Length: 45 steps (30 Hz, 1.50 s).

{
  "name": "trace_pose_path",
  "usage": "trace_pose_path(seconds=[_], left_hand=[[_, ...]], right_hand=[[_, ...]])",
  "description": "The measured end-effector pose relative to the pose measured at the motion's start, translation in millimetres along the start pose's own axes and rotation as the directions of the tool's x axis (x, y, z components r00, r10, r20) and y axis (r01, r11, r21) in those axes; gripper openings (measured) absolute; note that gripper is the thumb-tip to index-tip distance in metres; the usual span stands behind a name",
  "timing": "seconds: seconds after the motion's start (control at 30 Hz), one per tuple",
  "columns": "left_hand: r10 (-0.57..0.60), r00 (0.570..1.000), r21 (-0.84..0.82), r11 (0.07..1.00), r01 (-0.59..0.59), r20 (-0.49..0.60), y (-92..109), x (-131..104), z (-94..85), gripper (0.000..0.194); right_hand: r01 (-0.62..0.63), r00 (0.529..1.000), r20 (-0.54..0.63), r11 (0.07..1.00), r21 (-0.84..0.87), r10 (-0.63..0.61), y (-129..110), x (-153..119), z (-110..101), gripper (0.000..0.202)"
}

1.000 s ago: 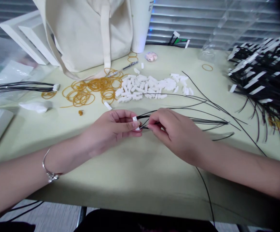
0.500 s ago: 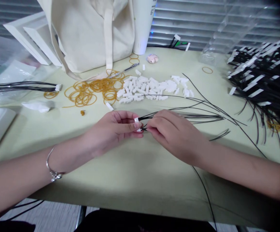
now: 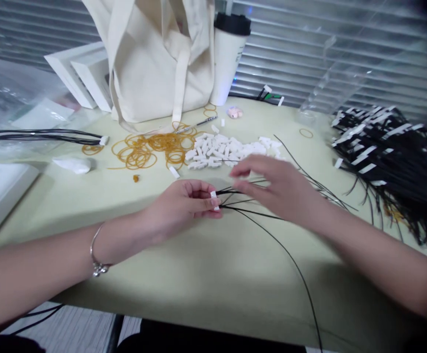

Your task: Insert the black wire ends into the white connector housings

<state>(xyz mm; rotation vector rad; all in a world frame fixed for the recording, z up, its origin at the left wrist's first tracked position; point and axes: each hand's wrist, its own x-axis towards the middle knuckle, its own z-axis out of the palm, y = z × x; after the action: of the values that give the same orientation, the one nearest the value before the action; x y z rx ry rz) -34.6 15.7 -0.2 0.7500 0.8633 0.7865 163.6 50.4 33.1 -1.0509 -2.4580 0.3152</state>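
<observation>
My left hand (image 3: 195, 200) pinches a small white connector housing (image 3: 214, 200) between thumb and fingers. Several thin black wires (image 3: 261, 213) run out of its right side, and one long wire curves down over the table's front edge. Just to the right, my right hand (image 3: 272, 189) hovers above the wires, thumb and fingers apart, with nothing visible between them. Beyond the hands lies a pile of loose white connector housings (image 3: 221, 149), partly hidden by my right hand. One single housing (image 3: 174, 171) rests apart, near my left hand.
Amber rubber bands (image 3: 140, 149) lie tangled beside a pen (image 3: 197, 124). A canvas bag (image 3: 154, 83) and a lidded cup (image 3: 228, 63) stand at the back. Bundled black wires (image 3: 401, 162) with white ends heap at right; another wire bundle (image 3: 44, 136) lies left, near a white box (image 3: 3, 196).
My right hand has let go of the wires by the housing and risen slightly, its fingers opening. My left hand still holds the housing. The view has tilted up and shifted left.
</observation>
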Motion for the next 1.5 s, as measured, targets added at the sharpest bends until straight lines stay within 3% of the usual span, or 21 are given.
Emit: trace_pose_path(seconds=[0.1,0.23,0.3,0.4,0.53,0.67,0.93,1.07,1.27,1.5], left_hand=[[-0.026,0.999,0.005,1.000,0.026,-0.026,1,-1,1.1,0.013],[-0.053,0.998,-0.011,0.999,0.052,-0.043,2,0,1.2,0.015],[-0.060,0.998,-0.019,0.998,0.059,-0.034,2,0,0.9,0.015],[-0.050,0.998,-0.040,0.998,0.049,-0.026,2,0,-0.2,0.014],[-0.017,0.999,-0.068,0.998,0.015,-0.029,1,0,-1.2,0.013],[0.013,0.999,-0.078,0.997,-0.017,-0.052,1,0,0.3,0.011],[-0.023,0.998,-0.079,0.997,0.017,-0.065,3,0,1.2,0.013],[-0.035,0.998,-0.080,0.996,0.031,-0.047,3,0,-0.1,0.012],[-0.038,0.999,-0.088,0.995,0.036,-0.019,3,-2,-2.2,0.010],[-0.033,0.999,-0.064,0.997,0.032,-0.010,2,-1,-2.1,0.011]], right_hand=[[-0.031,0.994,-0.111,0.990,-0.139,0.016,29,22,2,0.021],[0.032,0.998,0.056,0.951,-0.307,-0.016,61,40,24,0.014],[0.074,0.996,0.066,0.927,-0.366,-0.054,66,44,29,0.017],[0.077,0.997,0.024,0.925,-0.371,-0.074,54,40,20,0.015],[0.037,0.992,-0.109,0.985,-0.170,-0.056,7,16,-8,0.012],[0.143,0.989,0.051,0.985,-0.100,-0.138,-24,-12,-12,0.011],[0.115,0.990,0.096,0.991,-0.065,-0.108,-13,-15,7,0.016],[0.181,0.982,0.065,0.982,-0.057,-0.177,-13,-17,9,0.017],[0.304,0.952,0.029,0.936,-0.177,-0.304,-10,-20,16,0.025],[0.335,0.939,-0.018,0.923,-0.188,-0.344,-16,-21,21,0.021]])
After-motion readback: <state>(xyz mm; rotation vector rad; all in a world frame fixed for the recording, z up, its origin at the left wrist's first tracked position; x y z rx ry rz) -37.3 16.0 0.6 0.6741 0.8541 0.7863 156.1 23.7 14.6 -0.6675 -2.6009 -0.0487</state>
